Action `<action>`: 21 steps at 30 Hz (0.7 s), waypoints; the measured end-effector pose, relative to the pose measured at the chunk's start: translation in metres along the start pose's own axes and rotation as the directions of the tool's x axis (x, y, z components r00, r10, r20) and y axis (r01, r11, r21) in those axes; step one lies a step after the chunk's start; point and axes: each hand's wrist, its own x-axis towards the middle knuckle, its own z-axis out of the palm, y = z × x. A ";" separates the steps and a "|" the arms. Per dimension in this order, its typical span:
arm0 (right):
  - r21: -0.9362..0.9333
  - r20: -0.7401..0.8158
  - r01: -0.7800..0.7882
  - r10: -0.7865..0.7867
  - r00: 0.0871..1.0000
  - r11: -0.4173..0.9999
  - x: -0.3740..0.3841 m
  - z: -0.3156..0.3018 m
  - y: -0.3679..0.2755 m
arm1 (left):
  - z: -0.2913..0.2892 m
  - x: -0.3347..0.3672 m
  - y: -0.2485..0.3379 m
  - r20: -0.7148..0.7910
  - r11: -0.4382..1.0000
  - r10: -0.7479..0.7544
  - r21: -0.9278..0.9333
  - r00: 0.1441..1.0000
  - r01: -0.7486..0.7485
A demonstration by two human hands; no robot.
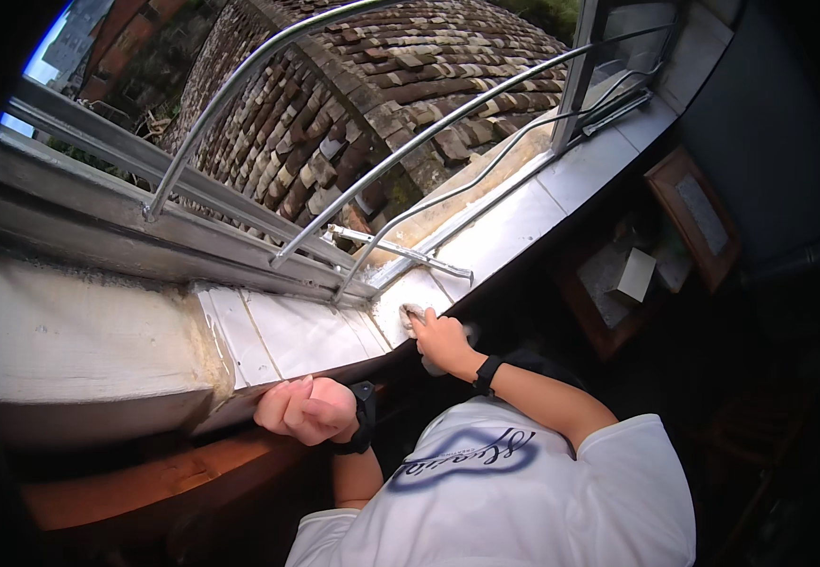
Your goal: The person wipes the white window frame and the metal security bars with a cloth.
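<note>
A crumpled white cloth [411, 319] is pinched in the fingers of my right hand [444, 342] and pressed against the corner of the white tiled windowsill [306, 338]. My left hand [306, 410] is curled into a loose fist, with nothing visible in it. It rests at the sill's front edge, to the left of my right hand. Just beyond the cloth, a metal window stay [410, 251] sticks out over the tiles. Curved metal bars [429, 134] span the opening above the sill.
A grey metal window frame [136, 213] runs along the left, beside a worn whitish ledge [79, 331]. Outside lies a tiled roof [306, 123]. Below on the right are a wooden-framed piece [693, 217] and a pale box [634, 276]. A wooden edge [164, 477] lies at lower left.
</note>
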 end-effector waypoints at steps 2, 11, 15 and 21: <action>-0.037 -0.077 -0.092 0.089 0.993 0.995 -0.002 -0.013 0.028 | -0.001 0.000 0.001 0.008 1.000 -0.008 0.023 1.000 0.008; 0.006 -0.118 0.091 -0.090 0.989 0.996 -0.001 0.011 0.002 | 0.008 0.001 0.005 -0.052 0.997 -0.060 0.055 0.997 0.063; 0.048 -0.076 0.077 -0.073 0.994 0.996 0.002 0.009 0.006 | 0.004 0.001 0.003 -0.048 0.997 -0.055 0.060 0.997 0.058; -0.060 -0.070 -0.165 0.160 0.985 0.985 0.018 -0.005 0.033 | 0.004 0.000 0.003 -0.030 0.996 -0.055 0.075 0.998 0.057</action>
